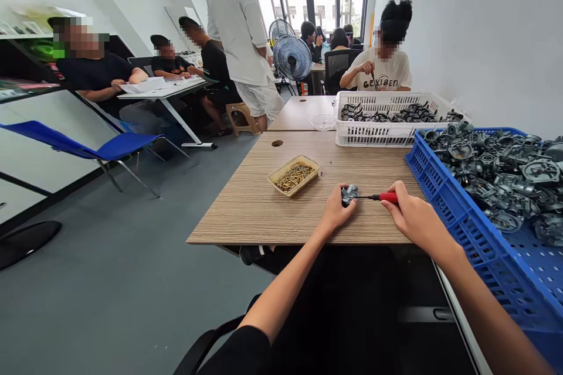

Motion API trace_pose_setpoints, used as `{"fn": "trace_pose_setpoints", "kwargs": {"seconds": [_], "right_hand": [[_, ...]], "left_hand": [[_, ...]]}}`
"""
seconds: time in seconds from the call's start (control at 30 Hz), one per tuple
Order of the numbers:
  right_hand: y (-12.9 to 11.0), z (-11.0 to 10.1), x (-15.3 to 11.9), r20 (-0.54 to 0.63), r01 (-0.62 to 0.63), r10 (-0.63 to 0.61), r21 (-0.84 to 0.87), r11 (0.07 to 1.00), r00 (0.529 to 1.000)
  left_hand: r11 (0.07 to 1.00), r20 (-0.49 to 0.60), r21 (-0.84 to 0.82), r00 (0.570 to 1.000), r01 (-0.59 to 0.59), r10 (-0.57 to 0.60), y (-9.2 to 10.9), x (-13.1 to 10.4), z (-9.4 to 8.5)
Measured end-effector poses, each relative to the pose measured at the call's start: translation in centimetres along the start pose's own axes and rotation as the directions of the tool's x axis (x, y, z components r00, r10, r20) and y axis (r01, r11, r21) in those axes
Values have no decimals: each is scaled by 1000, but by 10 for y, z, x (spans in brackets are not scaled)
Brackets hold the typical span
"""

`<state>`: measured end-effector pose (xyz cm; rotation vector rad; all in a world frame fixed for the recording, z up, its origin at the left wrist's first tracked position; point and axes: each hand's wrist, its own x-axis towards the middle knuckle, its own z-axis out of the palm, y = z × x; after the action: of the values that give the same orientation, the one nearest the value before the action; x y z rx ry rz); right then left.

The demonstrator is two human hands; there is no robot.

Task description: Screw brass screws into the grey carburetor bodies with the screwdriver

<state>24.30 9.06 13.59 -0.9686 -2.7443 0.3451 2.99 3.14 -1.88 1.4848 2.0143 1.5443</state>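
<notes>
My left hand [338,210] is closed around a small grey metal carburetor [350,192], holding it just above or on the wooden table [246,199]. In my right hand [407,211] is a screwdriver [387,197] with a red handle, lying nearly level. Its dark shaft points left and the tip meets the carburetor's right side; the exact contact point is too small to make out. Left of my hands sits a cream tray [288,190] filled with small brass-coloured parts.
A blue crate [466,205] heaped with carburetors stands at my right. Behind it is a white basket [373,136] with more of them. A person [382,70] works across the table. Another person in white [240,23] stands beyond, near a fan [292,58]. A blue chair [109,143] is at left.
</notes>
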Motion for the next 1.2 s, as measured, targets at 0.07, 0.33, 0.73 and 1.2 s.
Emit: {"fn": "trace_pose_setpoints", "kwargs": {"seconds": [0.07, 0.33, 0.73, 1.2], "right_hand": [[0, 0, 1, -9, -33, 33, -44, 998, 999], [7, 1, -3, -13, 133, -132, 142, 981, 991], [1, -3, -1, 0, 5, -5, -15, 1000, 1000], [-2, -3, -3, 14, 4, -4, 28, 1000, 1000]], "left_hand": [[1000, 2, 0, 1000, 3, -3, 0, 0, 0], [1000, 9, -2, 1000, 6, -6, -1, -1, 0], [1000, 2, -25, 1000, -7, 7, 0, 0, -1], [1000, 14, -6, 1000, 20, -20, 2, 0, -1]]}}
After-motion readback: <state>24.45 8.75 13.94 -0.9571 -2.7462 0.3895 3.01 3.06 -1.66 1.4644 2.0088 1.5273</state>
